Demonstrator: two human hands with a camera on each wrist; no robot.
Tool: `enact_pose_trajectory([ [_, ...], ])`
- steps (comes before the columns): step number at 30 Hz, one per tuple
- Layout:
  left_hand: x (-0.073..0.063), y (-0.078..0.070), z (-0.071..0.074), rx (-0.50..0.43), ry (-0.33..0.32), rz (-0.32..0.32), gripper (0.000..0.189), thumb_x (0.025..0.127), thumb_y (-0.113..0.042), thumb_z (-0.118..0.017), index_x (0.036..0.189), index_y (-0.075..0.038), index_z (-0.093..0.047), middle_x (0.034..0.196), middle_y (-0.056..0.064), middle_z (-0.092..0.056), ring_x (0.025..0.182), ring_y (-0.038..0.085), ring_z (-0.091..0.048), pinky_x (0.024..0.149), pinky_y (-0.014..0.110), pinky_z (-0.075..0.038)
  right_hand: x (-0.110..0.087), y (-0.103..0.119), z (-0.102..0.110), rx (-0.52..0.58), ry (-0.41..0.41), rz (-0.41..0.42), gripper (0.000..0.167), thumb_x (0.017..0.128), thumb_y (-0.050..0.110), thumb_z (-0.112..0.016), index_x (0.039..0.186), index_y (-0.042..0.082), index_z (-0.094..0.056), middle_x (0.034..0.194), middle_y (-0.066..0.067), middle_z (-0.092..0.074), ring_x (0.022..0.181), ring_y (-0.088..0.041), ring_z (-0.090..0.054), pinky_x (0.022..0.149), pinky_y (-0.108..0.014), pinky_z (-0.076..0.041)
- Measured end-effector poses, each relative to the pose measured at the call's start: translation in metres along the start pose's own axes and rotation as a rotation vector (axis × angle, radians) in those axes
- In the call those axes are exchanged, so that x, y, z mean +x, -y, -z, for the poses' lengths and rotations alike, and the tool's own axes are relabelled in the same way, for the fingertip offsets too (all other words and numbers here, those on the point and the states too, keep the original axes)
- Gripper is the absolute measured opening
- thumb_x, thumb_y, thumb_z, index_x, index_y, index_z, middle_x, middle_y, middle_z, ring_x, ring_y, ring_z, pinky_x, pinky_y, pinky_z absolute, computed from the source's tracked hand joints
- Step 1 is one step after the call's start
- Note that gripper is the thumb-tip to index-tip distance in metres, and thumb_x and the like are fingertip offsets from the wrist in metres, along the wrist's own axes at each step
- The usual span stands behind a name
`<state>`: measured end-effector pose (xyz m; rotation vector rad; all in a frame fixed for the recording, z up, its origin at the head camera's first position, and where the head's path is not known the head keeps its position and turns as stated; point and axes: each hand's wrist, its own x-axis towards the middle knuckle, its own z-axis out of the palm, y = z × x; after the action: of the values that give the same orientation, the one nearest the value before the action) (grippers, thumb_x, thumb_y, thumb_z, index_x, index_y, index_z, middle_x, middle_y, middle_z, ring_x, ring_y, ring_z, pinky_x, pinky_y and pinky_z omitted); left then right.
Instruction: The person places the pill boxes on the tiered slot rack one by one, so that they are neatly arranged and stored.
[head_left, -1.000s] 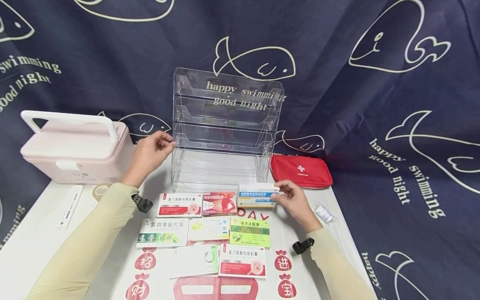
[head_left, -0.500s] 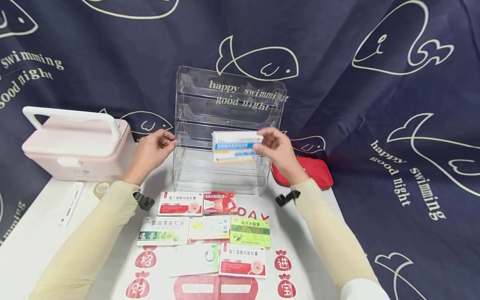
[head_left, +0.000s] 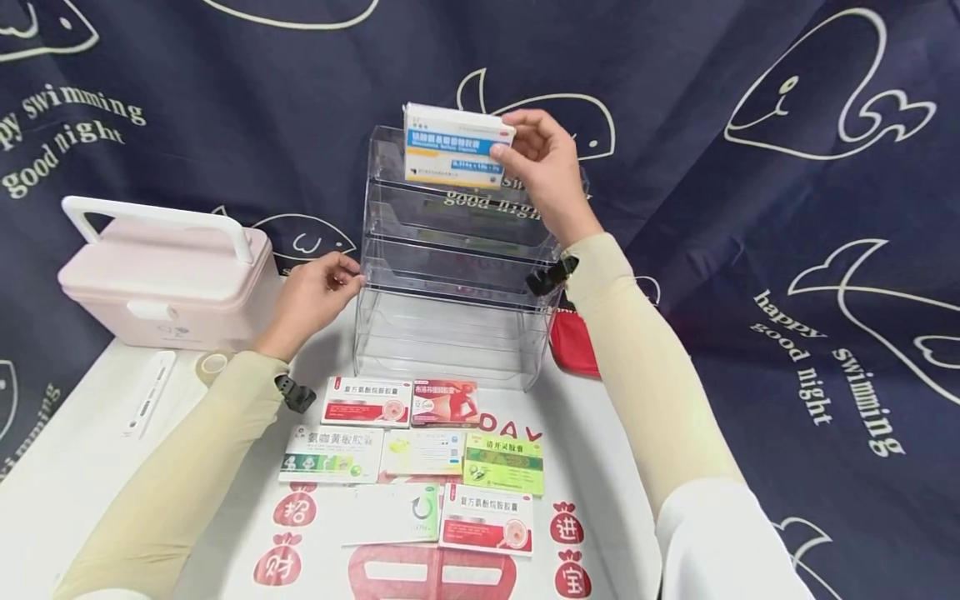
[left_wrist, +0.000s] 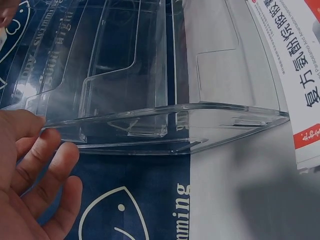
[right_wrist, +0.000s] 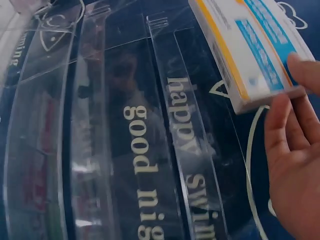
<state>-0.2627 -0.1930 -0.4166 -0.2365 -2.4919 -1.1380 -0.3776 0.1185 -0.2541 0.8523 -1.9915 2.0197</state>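
A white medicine box (head_left: 456, 150) with blue and orange stripes is pinched between the thumb and fingers of my right hand (head_left: 546, 162). It is held up in front of the top tier of a clear plastic tiered rack (head_left: 450, 333). In the right wrist view the box (right_wrist: 250, 50) overlaps the backdrop beyond the rack's top edge. My left hand (head_left: 318, 292) pinches the rack's left side edge, with thumb and index finger at the rim in the left wrist view. Several medicine boxes lie flat before the rack, among them a green one (head_left: 504, 462) and a red one (head_left: 446, 402).
A pink case (head_left: 172, 292) with a white handle stands left of the rack. A boxed thermometer-like item (head_left: 150, 392) and a tape roll (head_left: 213, 365) lie near it. The red pouch (head_left: 573, 343) sits behind my right forearm. A dark blue fish-patterned cloth (head_left: 675, 100) hangs behind.
My right hand has lifted the white medicine box from the table, up past the middle tiers to the rack's top. My left hand stays at the rack's left edge.
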Motion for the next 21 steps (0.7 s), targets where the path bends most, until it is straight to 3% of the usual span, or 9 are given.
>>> enact_pose_trajectory([
  [8, 0.001, 0.001, 0.0, -0.007, 0.005, -0.004, 0.015, 0.095, -0.021, -0.071, 0.103, -0.008, -0.071, 0.087, 0.006, -0.073, 0.075, 0.025, -0.065, 0.072, 0.039, -0.047, 0.027, -0.006, -0.02, -0.101, -0.1, -0.055, 0.029, 0.089, -0.004, -0.075, 0.113, 0.011, -0.067, 0.112, -0.01, -0.069, 0.099, -0.025, -0.066, 0.07, -0.035, -0.046],
  [21, 0.0, 0.002, -0.001, -0.013, 0.008, -0.003, 0.016, 0.095, -0.021, -0.071, 0.105, -0.008, -0.071, 0.086, 0.005, -0.073, 0.074, 0.024, -0.064, 0.071, 0.039, -0.046, 0.028, -0.024, -0.032, -0.171, -0.008, -0.136, 0.027, 0.092, -0.002, -0.073, 0.114, 0.012, -0.066, 0.114, -0.009, -0.068, 0.098, -0.023, -0.064, 0.068, -0.032, -0.045],
])
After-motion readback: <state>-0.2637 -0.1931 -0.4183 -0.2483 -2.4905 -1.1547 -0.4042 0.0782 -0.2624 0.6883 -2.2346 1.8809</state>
